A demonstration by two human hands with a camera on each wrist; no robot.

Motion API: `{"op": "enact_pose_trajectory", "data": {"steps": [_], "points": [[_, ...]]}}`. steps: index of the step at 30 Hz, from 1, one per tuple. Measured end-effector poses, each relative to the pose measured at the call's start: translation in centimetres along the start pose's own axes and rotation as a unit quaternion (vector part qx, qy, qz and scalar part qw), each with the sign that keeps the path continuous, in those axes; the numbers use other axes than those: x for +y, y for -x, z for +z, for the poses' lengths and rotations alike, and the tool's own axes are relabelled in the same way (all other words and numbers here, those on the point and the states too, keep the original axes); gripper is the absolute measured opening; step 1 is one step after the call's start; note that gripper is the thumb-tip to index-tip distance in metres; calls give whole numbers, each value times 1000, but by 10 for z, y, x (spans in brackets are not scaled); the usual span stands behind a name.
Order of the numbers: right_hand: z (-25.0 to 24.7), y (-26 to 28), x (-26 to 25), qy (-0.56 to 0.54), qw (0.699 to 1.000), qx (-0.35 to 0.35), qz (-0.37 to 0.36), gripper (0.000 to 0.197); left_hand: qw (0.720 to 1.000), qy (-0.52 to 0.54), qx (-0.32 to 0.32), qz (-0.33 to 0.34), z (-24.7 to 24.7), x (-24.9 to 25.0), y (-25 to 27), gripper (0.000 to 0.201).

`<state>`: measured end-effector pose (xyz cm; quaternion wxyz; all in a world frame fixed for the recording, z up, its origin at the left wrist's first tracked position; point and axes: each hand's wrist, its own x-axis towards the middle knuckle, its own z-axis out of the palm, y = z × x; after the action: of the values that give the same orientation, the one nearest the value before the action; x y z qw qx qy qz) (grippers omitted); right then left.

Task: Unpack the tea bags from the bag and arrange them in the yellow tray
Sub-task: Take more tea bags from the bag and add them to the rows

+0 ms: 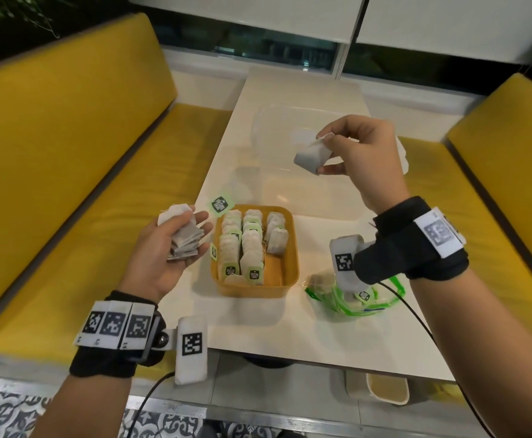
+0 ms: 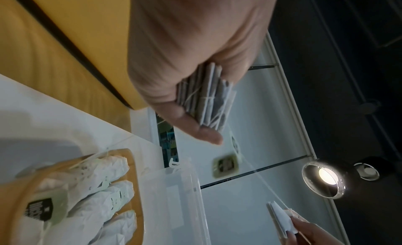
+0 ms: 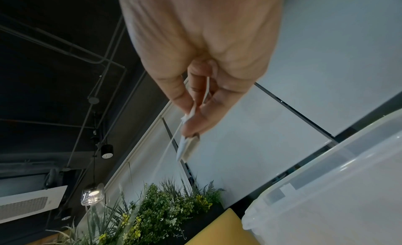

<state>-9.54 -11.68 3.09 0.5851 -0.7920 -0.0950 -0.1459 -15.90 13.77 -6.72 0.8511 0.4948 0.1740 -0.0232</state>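
Note:
My left hand (image 1: 170, 245), palm up left of the yellow tray (image 1: 292, 248), holds a stack of tea bags (image 1: 184, 240); the same stack (image 2: 206, 100) shows edge-on in the left wrist view. My right hand (image 1: 350, 153) is raised above the table and pinches a single tea bag (image 1: 311, 156) between thumb and fingers; its string runs toward a green tag (image 1: 222, 203) hanging near the tray's far left corner. That tea bag (image 3: 187, 149) shows below the fingertips in the right wrist view. The tray holds three rows of tea bags (image 1: 249, 245). The clear green-edged bag (image 1: 353, 298) lies right of the tray.
A clear plastic container (image 1: 290, 128) stands on the white table (image 1: 321, 336) beyond the tray. Yellow bench seats (image 1: 69, 121) flank the table on both sides. A small cream bin (image 1: 388, 390) sits under the table's near right edge.

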Motion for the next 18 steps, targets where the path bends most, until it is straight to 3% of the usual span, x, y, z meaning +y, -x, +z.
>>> {"op": "enact_pose_trajectory", "data": {"steps": [10, 18], "points": [[-9, -7, 13, -33, 999, 32, 25, 5, 995, 28, 75, 57, -29, 4, 0, 9], [-7, -21, 22, 118, 993, 11, -5, 8, 981, -39, 69, 175, -33, 19, 25, 4]]}}
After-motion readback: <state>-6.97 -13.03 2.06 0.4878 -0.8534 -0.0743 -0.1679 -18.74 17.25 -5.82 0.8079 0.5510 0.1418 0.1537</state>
